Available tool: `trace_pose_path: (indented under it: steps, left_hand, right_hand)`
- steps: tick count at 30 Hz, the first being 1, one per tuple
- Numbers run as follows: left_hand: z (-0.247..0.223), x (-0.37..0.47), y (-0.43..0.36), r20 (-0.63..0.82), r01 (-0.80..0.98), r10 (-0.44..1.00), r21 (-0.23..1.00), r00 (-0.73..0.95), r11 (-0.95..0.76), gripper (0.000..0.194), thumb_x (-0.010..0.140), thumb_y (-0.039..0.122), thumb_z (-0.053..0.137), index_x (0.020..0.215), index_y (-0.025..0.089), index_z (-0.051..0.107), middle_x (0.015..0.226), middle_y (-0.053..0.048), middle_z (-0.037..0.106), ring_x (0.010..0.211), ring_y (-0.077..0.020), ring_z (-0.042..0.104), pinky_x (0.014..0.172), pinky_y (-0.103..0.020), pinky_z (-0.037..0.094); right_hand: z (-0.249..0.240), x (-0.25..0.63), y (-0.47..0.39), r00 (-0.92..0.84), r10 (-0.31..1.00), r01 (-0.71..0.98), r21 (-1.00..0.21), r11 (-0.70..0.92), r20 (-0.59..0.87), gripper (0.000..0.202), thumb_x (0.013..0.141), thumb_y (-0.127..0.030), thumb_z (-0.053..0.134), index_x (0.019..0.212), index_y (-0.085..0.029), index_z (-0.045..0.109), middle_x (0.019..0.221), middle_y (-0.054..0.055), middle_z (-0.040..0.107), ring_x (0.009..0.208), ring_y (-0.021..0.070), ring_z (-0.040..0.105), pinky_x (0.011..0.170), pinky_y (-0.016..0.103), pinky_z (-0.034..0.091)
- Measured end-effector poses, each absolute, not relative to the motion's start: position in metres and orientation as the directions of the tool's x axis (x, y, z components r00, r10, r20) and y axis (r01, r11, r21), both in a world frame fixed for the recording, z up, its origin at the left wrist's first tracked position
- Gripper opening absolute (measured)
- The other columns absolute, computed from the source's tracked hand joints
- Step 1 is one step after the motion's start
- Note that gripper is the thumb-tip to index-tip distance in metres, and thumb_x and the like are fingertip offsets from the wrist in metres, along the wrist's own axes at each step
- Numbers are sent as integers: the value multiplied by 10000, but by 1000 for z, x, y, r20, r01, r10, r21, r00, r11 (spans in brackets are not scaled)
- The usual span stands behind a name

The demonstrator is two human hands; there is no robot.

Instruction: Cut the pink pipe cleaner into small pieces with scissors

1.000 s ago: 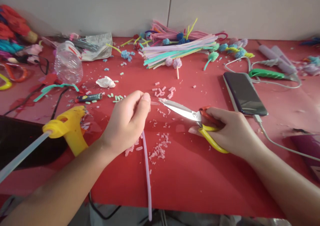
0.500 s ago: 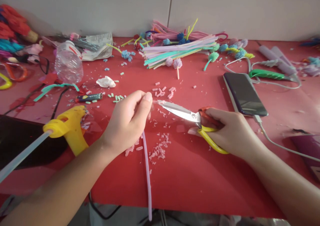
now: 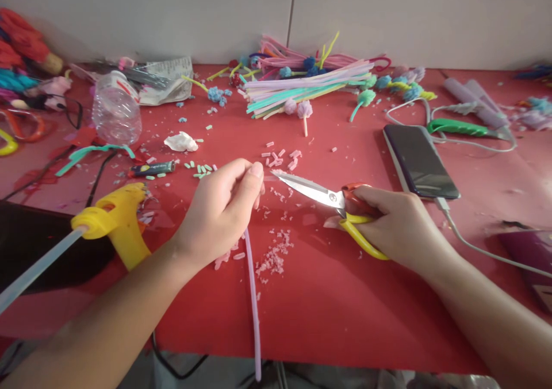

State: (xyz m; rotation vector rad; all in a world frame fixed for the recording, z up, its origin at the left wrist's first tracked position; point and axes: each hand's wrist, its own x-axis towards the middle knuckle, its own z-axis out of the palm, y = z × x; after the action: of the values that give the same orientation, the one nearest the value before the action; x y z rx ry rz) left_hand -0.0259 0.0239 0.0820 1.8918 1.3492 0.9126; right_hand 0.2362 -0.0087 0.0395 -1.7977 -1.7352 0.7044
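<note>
My left hand (image 3: 226,202) is closed in a pinch on a lilac pipe cleaner (image 3: 252,297), whose long end hangs down past the table's front edge. A short tip pokes out beyond my thumb. In my right hand (image 3: 388,222) are scissors (image 3: 317,191) with red and yellow handles, held by the grips. Their blades are nearly closed and point left at that tip; whether they touch it I cannot tell. Pink fluff clings to the blades. Below lie pink fuzz clippings (image 3: 276,254), and just behind are short pink cut pieces (image 3: 276,160).
A yellow glue gun (image 3: 125,222) stands left of my forearm, near a clear plastic bottle (image 3: 115,110). Bundled pipe cleaners (image 3: 306,90) lie at the back. At right are a phone (image 3: 422,162) on a cable and a green-handled cutter (image 3: 459,127). Small green pieces (image 3: 202,169) sit behind my left hand.
Both hands stay almost in place. The whole view has shifted very slightly, and the scissors remain at the pipe cleaner's tip.
</note>
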Motion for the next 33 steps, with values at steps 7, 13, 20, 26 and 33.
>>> trace_pose_path:
  steps: [7,13,20,26,33]
  left_hand:
    - [81,-27,24,166,501,962,827,218,-256,400,1083,318,468,699,208,461,618,39,506,568,-89,479,537,-253,394]
    - [83,-29,25,147,488,967,841,210,-234,415,1087,318,469,689,201,478,613,40,496,547,-81,454,508,-252,367]
    - [85,-29,24,125,465,966,857,227,-220,415,1087,298,461,685,197,486,627,38,510,570,-78,484,536,-239,394]
    - [84,-30,25,81,455,968,871,238,-185,419,1087,328,468,688,200,498,619,39,508,552,-84,473,524,-247,390]
    - [83,-29,25,65,452,967,875,245,-173,423,1089,345,463,693,204,503,623,34,515,551,-94,470,523,-257,388]
  right_hand:
    - [39,237,-10,41,999,689,-724,-3,35,712,640,-820,783,632,-250,356,635,-42,292,622,131,240,484,278,264]
    - [35,239,-11,0,998,719,-694,39,57,691,678,-807,778,661,-244,377,652,-41,297,634,134,243,496,278,258]
    - [34,239,-11,-11,996,728,-683,67,87,701,699,-816,762,663,-249,352,640,-35,300,621,138,240,500,296,247]
    - [36,238,-10,-19,998,745,-664,59,68,696,691,-835,740,648,-249,366,618,-39,307,606,134,250,489,290,260]
    - [37,238,-10,21,1000,735,-678,-11,7,709,655,-819,777,640,-247,358,627,-41,298,608,133,251,494,286,270]
